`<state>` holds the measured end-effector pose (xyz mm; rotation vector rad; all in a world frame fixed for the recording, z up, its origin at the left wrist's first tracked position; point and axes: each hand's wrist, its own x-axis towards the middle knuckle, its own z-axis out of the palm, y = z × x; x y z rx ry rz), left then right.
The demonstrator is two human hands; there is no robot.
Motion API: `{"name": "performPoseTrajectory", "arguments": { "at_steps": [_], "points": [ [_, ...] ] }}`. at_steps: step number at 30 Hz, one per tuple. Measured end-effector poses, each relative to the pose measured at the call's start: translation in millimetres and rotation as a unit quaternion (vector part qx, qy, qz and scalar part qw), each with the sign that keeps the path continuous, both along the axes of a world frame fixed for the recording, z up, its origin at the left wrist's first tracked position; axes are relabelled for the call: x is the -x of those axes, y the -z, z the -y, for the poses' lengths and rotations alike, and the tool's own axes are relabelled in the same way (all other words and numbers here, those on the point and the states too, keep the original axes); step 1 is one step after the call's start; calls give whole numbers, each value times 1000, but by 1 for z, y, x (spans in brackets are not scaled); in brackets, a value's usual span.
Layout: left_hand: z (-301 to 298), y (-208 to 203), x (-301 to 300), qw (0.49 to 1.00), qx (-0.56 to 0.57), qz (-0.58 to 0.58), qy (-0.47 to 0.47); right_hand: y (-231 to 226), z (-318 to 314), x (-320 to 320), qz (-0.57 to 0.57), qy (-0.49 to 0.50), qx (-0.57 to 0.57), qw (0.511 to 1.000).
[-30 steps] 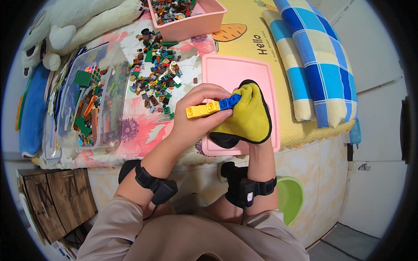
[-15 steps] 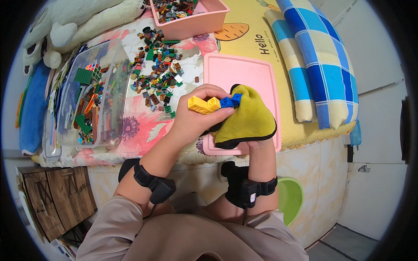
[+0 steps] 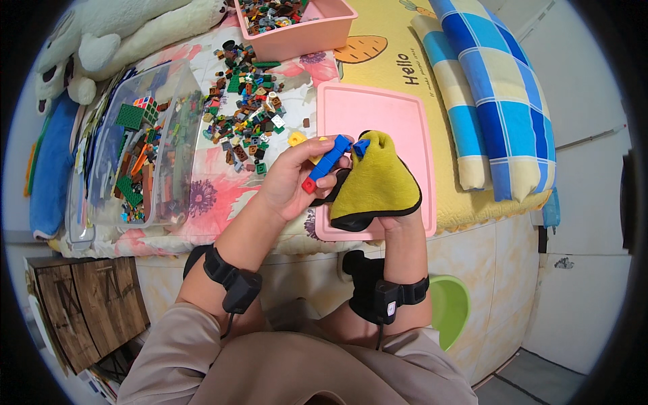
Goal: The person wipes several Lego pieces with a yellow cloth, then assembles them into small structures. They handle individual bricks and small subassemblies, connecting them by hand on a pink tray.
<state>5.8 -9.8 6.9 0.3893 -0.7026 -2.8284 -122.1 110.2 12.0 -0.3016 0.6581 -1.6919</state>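
Note:
In my left hand (image 3: pixel 282 181) is a chain of joined toy bricks (image 3: pixel 330 159), gripped between thumb and fingers. Its blue part slants down to a red end, and yellow bricks (image 3: pixel 297 138) stick out behind my fingers. My right hand (image 3: pixel 403 221) is mostly covered by an olive-green cloth (image 3: pixel 378 182) with black edging, which it holds up close beside the chain. A small blue brick part (image 3: pixel 361 146) pokes out at the cloth's upper left edge; whether it joins the chain I cannot tell. The fingers of my right hand are hidden under the cloth.
A pink tray-like lid (image 3: pixel 371 101) lies beneath my hands on the bed. Loose bricks (image 3: pixel 253 115) are heaped left of it. Beyond stands a pink bin (image 3: pixel 297 44) of bricks; a clear box (image 3: pixel 179 135) holds more at left. Checked pillows (image 3: pixel 506 101) lie at right.
My left hand has turned the brick chain, so the blue side and red end now face up and the yellow bricks sit farther behind. The cloth has shifted slightly to the left.

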Motion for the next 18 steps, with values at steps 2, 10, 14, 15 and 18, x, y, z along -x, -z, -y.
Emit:
{"name": "performPoseTrajectory", "arguments": {
  "at_steps": [2,10,14,15,18],
  "points": [
    [1,1,0,1000,3,-1,4,7,-1,4,6,-30,39,999],
    [-2,2,0,998,44,37,-25,9,-3,4,10,-11,15,1000],
    [-2,0,1,996,66,28,-57,9,1,-3,-49,72,-88,992],
    [-3,-1,2,994,72,46,-73,9,0,-5,-34,81,-82,993],
    [-14,0,8,985,92,61,-134,14,8,-10,3,106,-43,993]
  ]
}}
